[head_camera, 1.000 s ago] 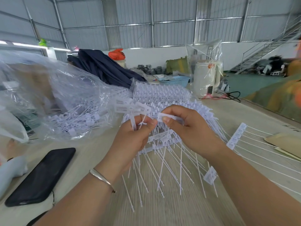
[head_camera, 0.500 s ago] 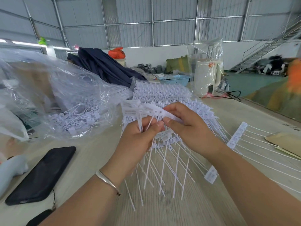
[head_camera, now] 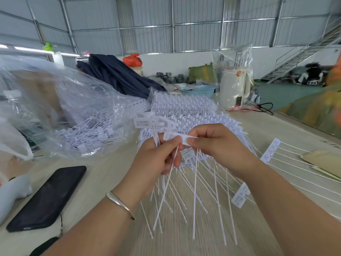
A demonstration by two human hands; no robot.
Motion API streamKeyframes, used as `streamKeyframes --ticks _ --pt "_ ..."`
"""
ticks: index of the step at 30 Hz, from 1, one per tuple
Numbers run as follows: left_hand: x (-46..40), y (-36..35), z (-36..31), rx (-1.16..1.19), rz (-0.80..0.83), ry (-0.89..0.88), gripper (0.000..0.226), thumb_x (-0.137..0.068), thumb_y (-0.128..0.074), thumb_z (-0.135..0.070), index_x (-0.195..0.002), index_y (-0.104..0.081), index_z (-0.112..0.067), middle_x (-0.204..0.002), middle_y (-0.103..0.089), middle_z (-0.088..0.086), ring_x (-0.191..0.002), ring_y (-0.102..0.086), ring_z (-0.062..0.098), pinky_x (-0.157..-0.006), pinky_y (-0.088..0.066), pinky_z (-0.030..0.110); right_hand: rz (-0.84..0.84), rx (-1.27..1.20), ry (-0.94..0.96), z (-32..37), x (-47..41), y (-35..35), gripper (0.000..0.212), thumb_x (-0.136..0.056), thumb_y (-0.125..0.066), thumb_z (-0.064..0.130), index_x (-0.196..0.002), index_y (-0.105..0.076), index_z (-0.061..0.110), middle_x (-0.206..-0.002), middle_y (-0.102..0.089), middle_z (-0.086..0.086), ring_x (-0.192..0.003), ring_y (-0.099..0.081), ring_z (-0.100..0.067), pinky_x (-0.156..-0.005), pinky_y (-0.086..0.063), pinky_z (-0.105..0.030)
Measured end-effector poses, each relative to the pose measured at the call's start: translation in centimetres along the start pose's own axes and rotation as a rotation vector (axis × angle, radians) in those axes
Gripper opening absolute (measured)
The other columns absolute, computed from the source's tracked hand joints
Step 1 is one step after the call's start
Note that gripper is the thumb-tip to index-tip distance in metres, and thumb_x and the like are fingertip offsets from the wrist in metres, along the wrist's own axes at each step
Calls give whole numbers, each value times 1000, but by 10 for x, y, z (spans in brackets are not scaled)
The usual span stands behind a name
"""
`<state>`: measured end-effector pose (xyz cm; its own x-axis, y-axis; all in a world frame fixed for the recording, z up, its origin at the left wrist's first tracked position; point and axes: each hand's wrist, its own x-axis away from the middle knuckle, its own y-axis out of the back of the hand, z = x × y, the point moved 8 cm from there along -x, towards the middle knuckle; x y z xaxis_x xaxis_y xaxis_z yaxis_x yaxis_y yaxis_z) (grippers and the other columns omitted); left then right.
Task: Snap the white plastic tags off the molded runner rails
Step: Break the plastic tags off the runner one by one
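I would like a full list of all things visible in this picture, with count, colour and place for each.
tags: a bunch, white, gripped in the left hand
single tag: one, white, pinched between both hands
stack of rails: one pile, white, behind the hands
clear bag: one, holding loose white tags, left
phone: one, black, near left on the table
strip of tags: one, white, right
bracelet: one, silver, left wrist
blue basket: one, far end
left hand: grips the tag stems
right hand: pinches the single tag

White tags [head_camera: 153, 123] fanned above long thin tails, runner rails [head_camera: 184, 106] stacked behind
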<state>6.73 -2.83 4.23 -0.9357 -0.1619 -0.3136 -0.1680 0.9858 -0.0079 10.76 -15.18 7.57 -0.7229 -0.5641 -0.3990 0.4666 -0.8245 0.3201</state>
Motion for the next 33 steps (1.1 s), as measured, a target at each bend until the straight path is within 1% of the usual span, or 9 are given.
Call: streamKeyframes --ticks 3,8,11,15,18,20,23,29,33 --pt "3 3 -7 -161 -30 -62 35 -96 -55 -21 -64 -65 -15 -47 -56 9 -32 -32 9 -38 -28 15 -48 131 2 2 0 3 18 -89 -62 9 -74 -67 0 -58 -49 1 -53 -42 -6 -57 -34 -20" --pt "10 1 -23 -552 -229 -249 42 -96 -53 -24 -58 -59 -9 -46 -59 0 -42 -50 4 -48 -35 11 -241 795 146 22 6 -7 25 -91 -55 18 -69 -58 8 -57 -50 -1 -55 -47 -23 -63 -29 -31" --pt "14 -3 -29 -681 -301 -344 42 -94 -50 -26 -56 -55 -9 -48 -56 1 -47 -53 10 -48 -37 19 -328 1006 152 33 10 -18 27 -90 -46 16 -63 -45 15 -62 -45 2 -55 -39 -24 -74 -29 -35" --pt "17 -8 -32 -693 -334 -447 44 -93 -50 -19 -53 -35 -29 -39 -39 -11 -42 -42 0 -44 -27 15 -449 1214 216 45 19 -31 25 -65 -43 1 -48 -49 18 -48 -43 -1 -47 -23 -18 -58 -31 -30" --pt "18 -5 -31 -733 -325 -477 30 -87 -45 -25 -58 -49 -21 -45 -46 -9 -45 -47 3 -45 -29 22 -419 1328 234 43 18 -39 32 -67 -23 8 -51 -46 23 -51 -29 1 -46 -28 -18 -60 -25 -31" --pt "17 -3 -30 -780 -329 -478 29 -86 -45 -23 -67 -60 -8 -54 -58 -2 -51 -55 11 -50 -36 31 -340 1260 241 36 12 -43 39 -71 -19 11 -62 -56 21 -61 -32 3 -54 -46 -21 -67 -22 -32" --pt "16 2 -29 -671 -329 -426 38 -94 -51 -13 -56 -54 -17 -47 -55 -6 -46 -52 4 -46 -33 15 -275 1079 175 25 7 -38 31 -83 -27 12 -81 -58 19 -74 -45 4 -71 -54 -23 -74 -21 -31" --pt "1 3 -8 -40 -126 -126 31 -97 -54 -23 -70 -66 -13 -50 -54 7 -35 -31 9 -40 -24 17 -210 138 46 3 1 -2 20 -93 -56 10 -75 -64 6 -71 -60 -19 -68 -53 -24 -71 -43 -35" --pt "-3 -5 3 169 41 25 26 -87 -59 -31 -70 -66 -13 -45 -44 1 -35 -22 9 -43 -16 24 -59 -154 39 0 -1 -7 18 -91 -53 2 -75 -61 0 -63 -49 -9 -55 -42 -4 -57 -34 -14"
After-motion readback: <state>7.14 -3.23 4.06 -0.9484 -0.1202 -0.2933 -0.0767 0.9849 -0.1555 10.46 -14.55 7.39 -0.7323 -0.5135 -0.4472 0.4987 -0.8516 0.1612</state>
